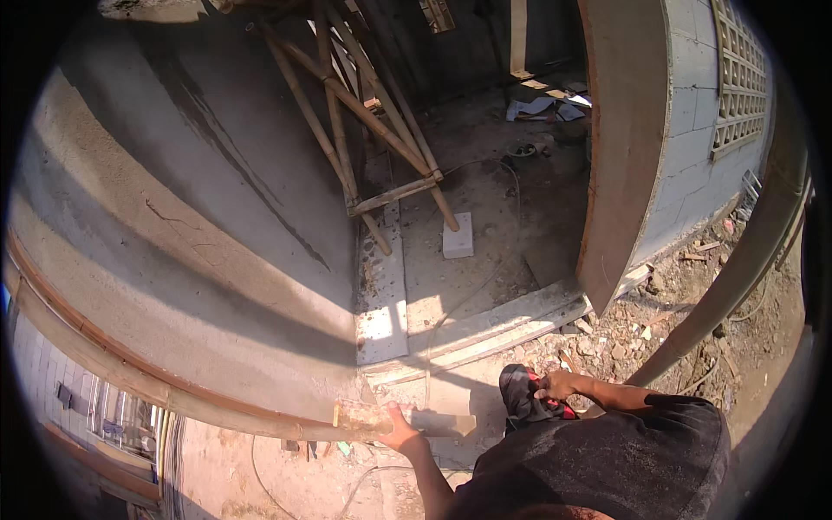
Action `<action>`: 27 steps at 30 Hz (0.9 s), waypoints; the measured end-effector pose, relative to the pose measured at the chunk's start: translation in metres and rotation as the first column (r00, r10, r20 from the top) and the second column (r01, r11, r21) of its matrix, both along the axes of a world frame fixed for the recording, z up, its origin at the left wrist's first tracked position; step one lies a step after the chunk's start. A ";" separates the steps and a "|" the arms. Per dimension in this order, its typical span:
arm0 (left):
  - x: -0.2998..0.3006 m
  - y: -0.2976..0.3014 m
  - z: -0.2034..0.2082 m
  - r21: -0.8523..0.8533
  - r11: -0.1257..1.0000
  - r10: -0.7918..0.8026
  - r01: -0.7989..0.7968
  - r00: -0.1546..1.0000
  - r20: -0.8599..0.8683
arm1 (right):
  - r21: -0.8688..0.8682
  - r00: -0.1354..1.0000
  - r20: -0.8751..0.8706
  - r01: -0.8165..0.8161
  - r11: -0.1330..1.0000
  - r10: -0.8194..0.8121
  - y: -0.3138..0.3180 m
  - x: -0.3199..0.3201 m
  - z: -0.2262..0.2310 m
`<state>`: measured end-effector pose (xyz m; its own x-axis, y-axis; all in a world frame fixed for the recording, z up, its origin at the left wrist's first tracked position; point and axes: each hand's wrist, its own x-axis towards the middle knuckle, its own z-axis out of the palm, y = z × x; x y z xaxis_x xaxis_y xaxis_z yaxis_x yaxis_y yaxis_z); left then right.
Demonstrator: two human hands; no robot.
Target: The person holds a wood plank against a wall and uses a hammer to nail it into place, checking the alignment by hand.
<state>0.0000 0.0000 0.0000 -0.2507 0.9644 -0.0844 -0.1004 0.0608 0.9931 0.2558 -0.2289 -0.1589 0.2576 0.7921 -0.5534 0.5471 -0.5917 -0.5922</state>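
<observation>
My left hand is closed around the middle of a short, pale board, low in the centre. The board's sunlit left end overlaps a long pole that curves in from the left. To the right, my right hand is closed with its fingers curled against a dark grey and red item. Whether that item is clothing or something held cannot be made out. Dark cloth with pale dust covers my body below both hands.
A bamboo frame stands inside the doorway, one leg on a white block. The plastered wall rises on the left. A raised sill crosses the opening. Rubble and a thick slanting pole are on the right.
</observation>
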 end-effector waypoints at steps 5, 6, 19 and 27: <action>0.036 0.063 -0.023 -0.218 0.930 -0.319 0.295 0.944 -0.085 | 0.203 0.992 -0.091 0.102 0.974 -0.085 0.027 0.037 -0.009; 0.051 0.069 -0.023 -0.174 0.911 -0.389 0.374 0.919 -0.060 | -0.115 0.952 -0.196 0.214 0.970 -0.233 0.033 0.052 -0.007; 0.309 0.139 0.039 0.049 0.753 -0.646 0.656 0.751 -0.137 | 0.022 0.451 -0.267 0.886 0.463 -0.852 -0.096 0.059 -0.090; 0.456 0.119 0.076 -0.060 0.497 -0.860 0.866 0.481 -0.171 | -0.212 -0.183 -0.384 0.971 -0.106 -0.905 -0.121 0.061 -0.058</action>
